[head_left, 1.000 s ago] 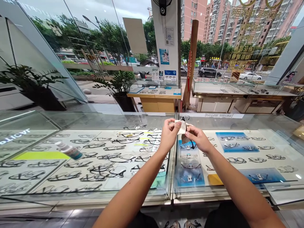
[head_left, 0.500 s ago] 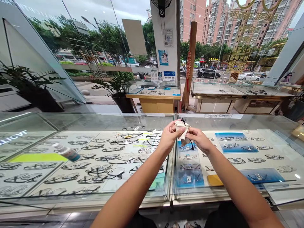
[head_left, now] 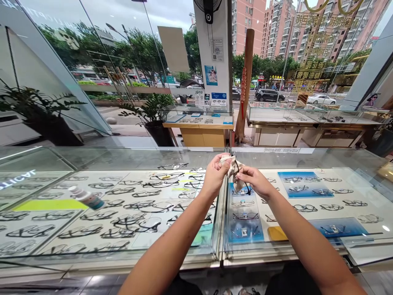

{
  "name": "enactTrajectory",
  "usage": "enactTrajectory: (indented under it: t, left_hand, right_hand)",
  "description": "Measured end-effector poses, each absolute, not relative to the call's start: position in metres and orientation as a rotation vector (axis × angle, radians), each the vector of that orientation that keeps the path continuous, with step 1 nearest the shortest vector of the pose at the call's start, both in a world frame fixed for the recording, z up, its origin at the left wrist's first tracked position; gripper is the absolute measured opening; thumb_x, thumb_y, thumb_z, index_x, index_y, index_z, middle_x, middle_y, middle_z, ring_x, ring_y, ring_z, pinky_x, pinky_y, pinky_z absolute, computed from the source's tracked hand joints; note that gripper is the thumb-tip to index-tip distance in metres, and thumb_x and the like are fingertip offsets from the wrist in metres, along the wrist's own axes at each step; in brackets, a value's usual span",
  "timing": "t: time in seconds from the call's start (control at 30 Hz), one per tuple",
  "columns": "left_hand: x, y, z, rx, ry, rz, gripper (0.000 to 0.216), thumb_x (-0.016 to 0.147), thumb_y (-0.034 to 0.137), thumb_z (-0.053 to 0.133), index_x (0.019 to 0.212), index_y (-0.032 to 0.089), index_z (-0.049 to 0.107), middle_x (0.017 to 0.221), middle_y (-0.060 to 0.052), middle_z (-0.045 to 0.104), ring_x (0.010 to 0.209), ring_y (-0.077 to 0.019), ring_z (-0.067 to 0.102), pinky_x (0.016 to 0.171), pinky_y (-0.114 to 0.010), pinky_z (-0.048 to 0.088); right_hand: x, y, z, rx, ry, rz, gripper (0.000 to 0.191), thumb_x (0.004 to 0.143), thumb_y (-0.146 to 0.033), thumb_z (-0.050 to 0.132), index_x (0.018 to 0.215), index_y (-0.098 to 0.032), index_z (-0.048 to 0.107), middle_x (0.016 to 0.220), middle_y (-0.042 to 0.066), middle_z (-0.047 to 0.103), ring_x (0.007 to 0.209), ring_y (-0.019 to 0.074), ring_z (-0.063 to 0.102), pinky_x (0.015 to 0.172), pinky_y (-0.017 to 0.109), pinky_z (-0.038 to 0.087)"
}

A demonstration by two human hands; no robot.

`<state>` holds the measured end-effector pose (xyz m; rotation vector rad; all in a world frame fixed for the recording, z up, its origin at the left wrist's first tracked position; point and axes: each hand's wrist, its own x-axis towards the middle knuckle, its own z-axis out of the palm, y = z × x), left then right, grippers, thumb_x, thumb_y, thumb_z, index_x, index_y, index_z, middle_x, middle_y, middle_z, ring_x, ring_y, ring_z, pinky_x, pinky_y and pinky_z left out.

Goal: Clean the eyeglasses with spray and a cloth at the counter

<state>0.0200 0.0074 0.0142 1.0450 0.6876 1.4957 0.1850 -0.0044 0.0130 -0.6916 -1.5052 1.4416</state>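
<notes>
Above the glass display counter, my left hand (head_left: 216, 172) is closed on a crumpled pale cloth (head_left: 231, 169), its thumb pressing into the folds. My right hand (head_left: 253, 179) pinches a dark-framed pair of eyeglasses (head_left: 237, 164) from the right side. One dark temple arm sticks out below my right fingers. Cloth covers much of the glasses, so the lenses are mostly hidden. Both hands are close together, with the cloth and glasses between them.
Several rows of eyeglasses lie inside the glass display case (head_left: 172, 254). A white spray bottle (head_left: 86, 197) is on the left part of the counter. Blue display mats (head_left: 245, 233) lie to the right. Farther off are a potted plant (head_left: 158, 131) and a wooden post (head_left: 246, 78).
The cloth has shifted slightly left and bunched differently in my left hand, leaving more of the dark frame showing. My right hand stays nearly in place.
</notes>
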Motion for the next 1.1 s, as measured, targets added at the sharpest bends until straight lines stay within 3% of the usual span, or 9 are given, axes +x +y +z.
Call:
enactTrajectory:
  t: [0.23,0.43,0.6,0.73,0.93,1.1]
  left_hand:
    - [0.024,0.005,0.009,1.155,0.602,1.44,0.085,0.06,0.042,0.099,0.129,0.021,0.054,0.095,-0.003,0.076,0.079,-0.0159,0.071,0.072,-0.026,0.054]
    - [0.025,0.0,0.012,1.14,0.734,1.528,0.072,0.062,0.048,0.097,0.109,0.021,0.049,0.073,0.005,0.069,0.057,-0.0105,0.061,0.055,-0.02,0.045]
    - [0.026,0.001,0.012,1.131,0.737,1.6,0.066,0.07,0.06,0.089,0.106,0.021,0.048,0.063,0.009,0.062,0.047,-0.0068,0.05,0.048,-0.018,0.037]
    - [0.028,0.006,0.007,1.107,0.688,1.605,0.067,0.073,0.063,0.086,0.112,0.02,0.051,0.069,0.007,0.065,0.054,-0.0075,0.054,0.056,-0.02,0.043]
    - [0.028,0.009,0.004,1.151,0.613,1.469,0.081,0.062,0.045,0.097,0.122,0.024,0.046,0.096,-0.001,0.072,0.079,-0.0135,0.068,0.072,-0.024,0.051]
    - [0.026,0.004,0.008,1.172,0.656,1.467,0.081,0.062,0.045,0.097,0.12,0.024,0.045,0.081,0.005,0.068,0.066,-0.0115,0.065,0.063,-0.022,0.049]
  right_hand:
    - [0.189,-0.002,0.013,-0.706,-1.303,1.567,0.045,0.065,-0.053,0.092,0.073,-0.02,0.063,0.075,-0.002,0.064,0.069,0.014,0.056,0.068,0.029,0.043]
    - [0.179,-0.009,0.007,-0.655,-1.378,1.623,0.047,0.068,-0.058,0.09,0.075,-0.019,0.065,0.077,-0.001,0.063,0.072,0.0129,0.053,0.071,0.029,0.041]
    - [0.175,-0.009,0.005,-0.642,-1.411,1.592,0.047,0.069,-0.058,0.089,0.071,-0.019,0.062,0.077,-0.002,0.059,0.074,0.0138,0.052,0.073,0.029,0.04]
    - [0.179,-0.005,0.006,-0.681,-1.329,1.559,0.048,0.065,-0.057,0.092,0.07,-0.02,0.062,0.072,-0.003,0.057,0.068,0.0126,0.049,0.067,0.028,0.039]
    - [0.184,0.0,0.006,-0.654,-1.232,1.596,0.048,0.066,-0.055,0.092,0.071,-0.021,0.059,0.068,-0.003,0.059,0.06,0.0114,0.047,0.059,0.026,0.04]
    - [0.182,-0.003,0.001,-0.656,-1.318,1.697,0.048,0.068,-0.057,0.091,0.089,-0.019,0.069,0.077,-0.001,0.065,0.067,0.0131,0.054,0.063,0.027,0.042]
